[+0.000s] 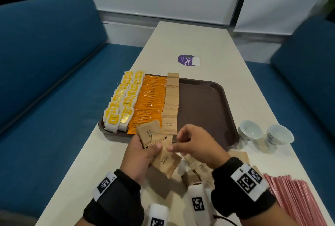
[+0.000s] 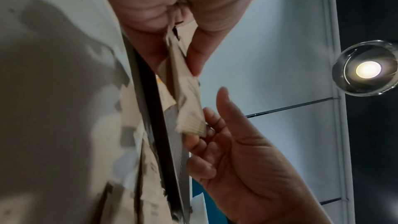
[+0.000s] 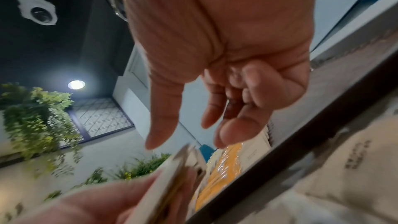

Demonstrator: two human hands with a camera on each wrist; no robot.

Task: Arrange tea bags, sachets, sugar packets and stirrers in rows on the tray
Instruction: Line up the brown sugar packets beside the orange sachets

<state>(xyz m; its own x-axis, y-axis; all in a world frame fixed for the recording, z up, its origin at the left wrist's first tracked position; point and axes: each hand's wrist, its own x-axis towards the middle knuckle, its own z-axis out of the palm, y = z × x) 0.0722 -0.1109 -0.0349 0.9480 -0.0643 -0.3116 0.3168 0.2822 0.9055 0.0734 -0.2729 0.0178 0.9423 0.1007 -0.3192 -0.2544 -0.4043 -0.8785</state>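
cream table (image 1: 208, 48), near edge: left hand (image 1: 139, 155) pinches fanned brown sugar packets (image 1: 154, 136); right hand (image 1: 197, 144), loosely spread, reaches in; a careless tug could spill them.

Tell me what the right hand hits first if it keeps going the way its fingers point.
Most likely the fanned brown sugar packets held in the left hand. The right hand has its fingertips aimed at their near edge, almost touching; exact gap is unclear.

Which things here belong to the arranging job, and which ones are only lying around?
Job:
tray
tea bags
orange sachets
sugar packets
pink stirrers
left hand
right hand

Lying about:
two white cups
purple sticker
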